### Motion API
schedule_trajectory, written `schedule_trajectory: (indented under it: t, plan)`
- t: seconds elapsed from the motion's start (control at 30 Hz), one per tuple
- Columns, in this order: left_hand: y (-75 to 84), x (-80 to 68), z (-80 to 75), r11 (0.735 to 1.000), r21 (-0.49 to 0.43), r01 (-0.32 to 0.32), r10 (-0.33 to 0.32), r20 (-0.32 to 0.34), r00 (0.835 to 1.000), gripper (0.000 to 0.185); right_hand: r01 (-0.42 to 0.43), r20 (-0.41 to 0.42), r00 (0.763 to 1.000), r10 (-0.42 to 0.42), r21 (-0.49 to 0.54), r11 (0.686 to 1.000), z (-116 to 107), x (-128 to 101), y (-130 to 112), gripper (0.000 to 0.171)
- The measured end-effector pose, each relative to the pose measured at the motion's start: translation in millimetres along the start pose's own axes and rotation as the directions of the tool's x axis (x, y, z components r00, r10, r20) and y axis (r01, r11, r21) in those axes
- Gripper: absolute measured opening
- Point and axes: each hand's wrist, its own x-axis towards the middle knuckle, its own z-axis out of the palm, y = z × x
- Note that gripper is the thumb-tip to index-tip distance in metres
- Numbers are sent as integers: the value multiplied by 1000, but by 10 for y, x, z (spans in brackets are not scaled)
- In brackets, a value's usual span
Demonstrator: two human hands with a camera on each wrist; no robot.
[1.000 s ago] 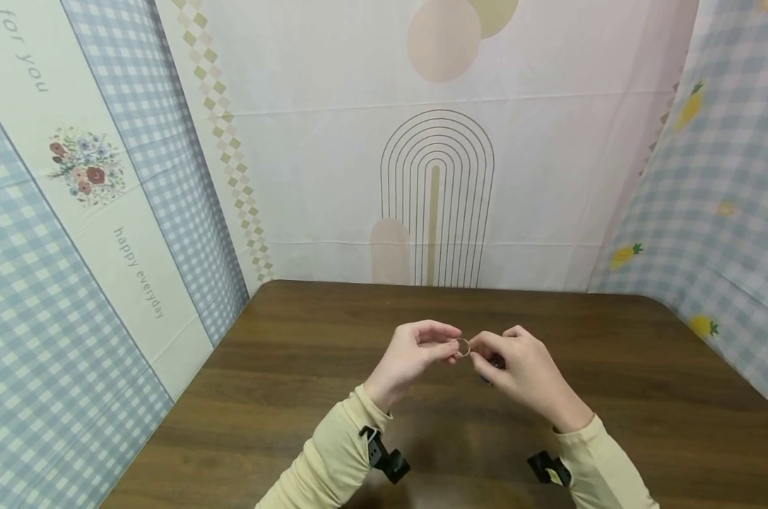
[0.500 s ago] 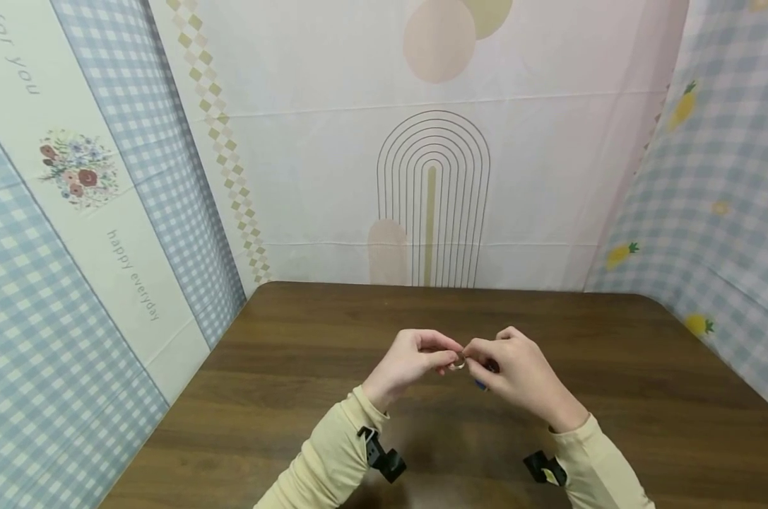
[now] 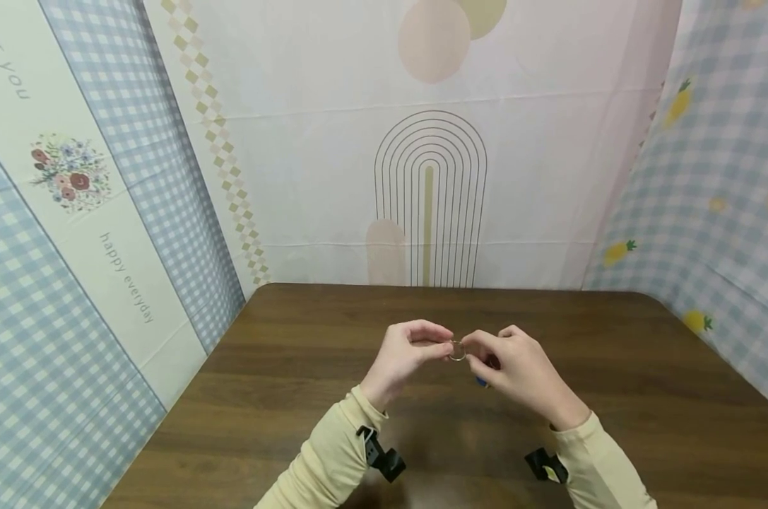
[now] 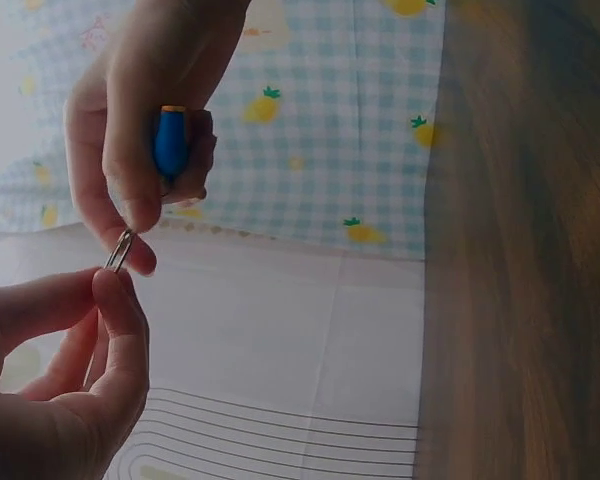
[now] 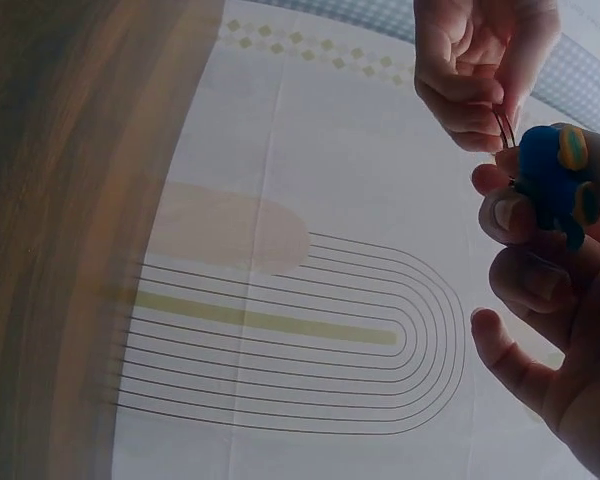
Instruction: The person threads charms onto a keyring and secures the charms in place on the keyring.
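Observation:
A thin metal split key ring is held above the table between both hands. My left hand pinches one side of it between thumb and fingertips. At its other side are the thumb and index fingertips of my right hand, close against the ring in the left wrist view. A small blue charm with orange-and-teal round parts sits in my right hand's curled fingers. Mostly hidden in the head view, the charm shows only a blue edge below the hand. How it joins the ring is unclear.
The brown wooden table lies beneath both hands. A pale printed cloth hangs behind it, with checked cloths at left and right. Black camera mounts are worn on both wrists.
The ring dipped and tilted at half a second ago, when the fingertips met; now it is raised and faces the head camera again, with the fingertips slightly apart. Both hands keep their hold.

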Motion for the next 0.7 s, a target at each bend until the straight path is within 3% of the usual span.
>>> schedule_trajectory:
  t: [0.17, 0.3, 0.4, 0.53, 0.7]
  plan:
    - [-33, 63, 3, 997, 80, 6, -8, 22, 1000, 19, 63, 7, 998, -63, 0, 998, -8, 17, 73, 19]
    - [-80, 113, 19, 995, 94, 40, -44, 47, 998, 17, 108, 24, 994, -108, 16, 994, 8, 19, 126, 19]
    - [-102, 151, 37, 996, 81, 46, -51, 66, 996, 21, 111, -1, 994, -111, -1, 994, 26, 25, 166, 19]
    - [-100, 203, 72, 999, 23, 35, -37, 78, 996, 27, 73, -93, 993, -76, -36, 997, 38, 40, 229, 18]
    - [-78, 256, 110, 999, -46, 5, -3, 35, 999, 28, 31, -142, 989, -32, -11, 999, 44, 60, 317, 17]
